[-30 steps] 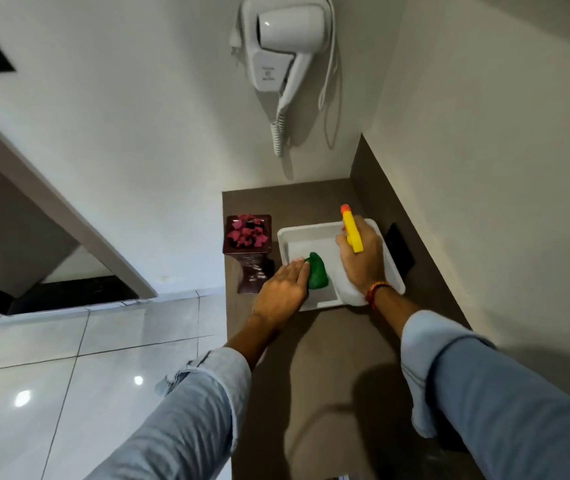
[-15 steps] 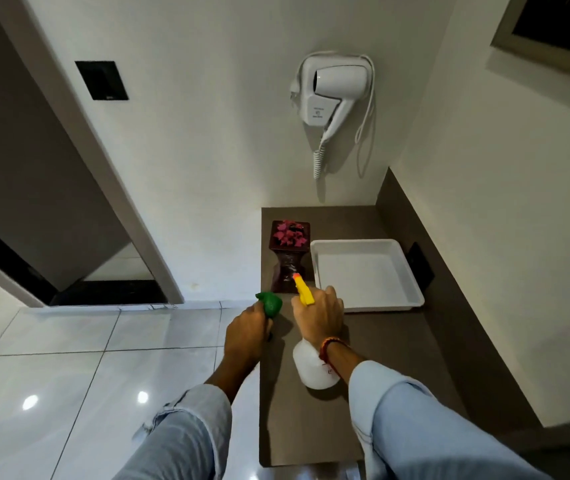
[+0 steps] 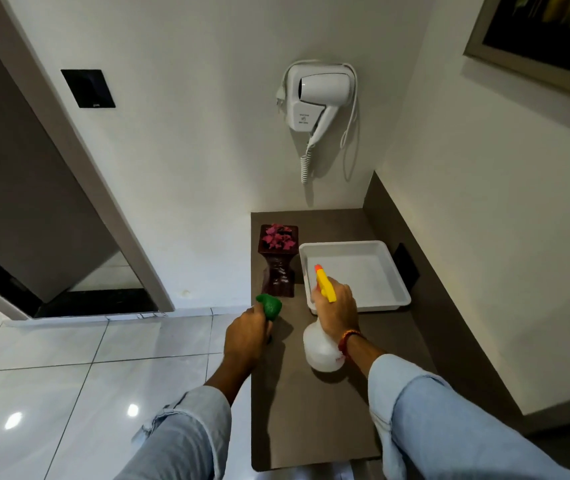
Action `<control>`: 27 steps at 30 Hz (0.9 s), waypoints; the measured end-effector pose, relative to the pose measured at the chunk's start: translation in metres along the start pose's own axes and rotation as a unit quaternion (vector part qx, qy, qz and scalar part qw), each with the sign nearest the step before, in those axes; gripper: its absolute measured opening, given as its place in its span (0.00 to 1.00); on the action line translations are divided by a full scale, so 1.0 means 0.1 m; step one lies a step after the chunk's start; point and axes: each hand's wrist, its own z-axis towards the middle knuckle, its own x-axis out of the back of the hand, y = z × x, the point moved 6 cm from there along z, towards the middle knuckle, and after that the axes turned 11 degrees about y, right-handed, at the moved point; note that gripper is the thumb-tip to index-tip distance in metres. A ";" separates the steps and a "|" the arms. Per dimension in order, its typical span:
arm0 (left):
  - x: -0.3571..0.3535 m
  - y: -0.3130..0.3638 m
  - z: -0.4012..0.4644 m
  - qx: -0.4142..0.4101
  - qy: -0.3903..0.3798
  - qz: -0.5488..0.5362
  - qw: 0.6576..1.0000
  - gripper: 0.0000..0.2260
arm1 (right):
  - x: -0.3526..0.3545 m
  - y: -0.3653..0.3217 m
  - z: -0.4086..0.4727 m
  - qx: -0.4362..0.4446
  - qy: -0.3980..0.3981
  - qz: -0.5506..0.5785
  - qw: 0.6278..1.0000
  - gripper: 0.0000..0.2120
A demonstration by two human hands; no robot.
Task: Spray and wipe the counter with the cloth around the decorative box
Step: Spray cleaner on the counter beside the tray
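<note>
A narrow brown counter [image 3: 311,420] runs along the right wall. The decorative box [image 3: 278,261], dark red with pink flowers on top, stands at the counter's far left. My left hand [image 3: 246,337] grips a bunched green cloth [image 3: 269,306] just in front of the box, over the counter's left edge. My right hand [image 3: 337,311] is wrapped around the neck of a white spray bottle [image 3: 321,351] with a yellow trigger head and orange nozzle, which points away from me. The bottle stands on or just above the counter; I cannot tell which.
A white tray [image 3: 397,292] with nothing in it sits right of the box, against the back corner. A white hair dryer [image 3: 318,98] hangs on the wall above. Glossy floor tiles [image 3: 69,375] lie left of the counter, with a doorway [image 3: 17,220] beyond.
Both hands drew back out of the white tray toward me, bringing the cloth and spray bottle over the counter in front of the box. The view pulled back and rose.
</note>
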 end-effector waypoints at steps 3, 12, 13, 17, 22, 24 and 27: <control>-0.06 0.06 0.06 -0.008 0.002 -0.003 1.000 0.16 | 0.28 0.05 0.33 -0.006 0.053 0.078 0.996 0.10; -0.24 0.03 0.26 0.017 0.014 -0.009 1.000 0.18 | 0.78 0.46 1.50 -0.072 0.035 0.139 0.987 0.21; -0.25 0.01 0.29 0.025 0.015 -0.011 1.000 0.18 | 0.78 0.55 1.56 -0.079 0.039 0.134 0.987 0.20; -0.33 -0.02 0.40 0.050 0.012 -0.025 0.998 0.14 | 0.73 0.91 1.72 -0.092 0.048 0.115 0.988 0.20; -0.41 -0.01 0.48 0.079 0.008 -0.042 0.996 0.14 | 0.52 1.25 1.73 -0.120 -0.001 0.102 0.988 0.27; -0.44 0.00 0.50 0.089 0.010 -0.054 0.994 0.14 | 0.48 1.33 1.71 -0.127 0.004 0.111 0.986 0.27; -0.46 0.04 0.54 0.090 0.010 -0.058 0.994 0.14 | 0.49 1.38 1.71 -0.140 -0.001 0.102 0.985 0.29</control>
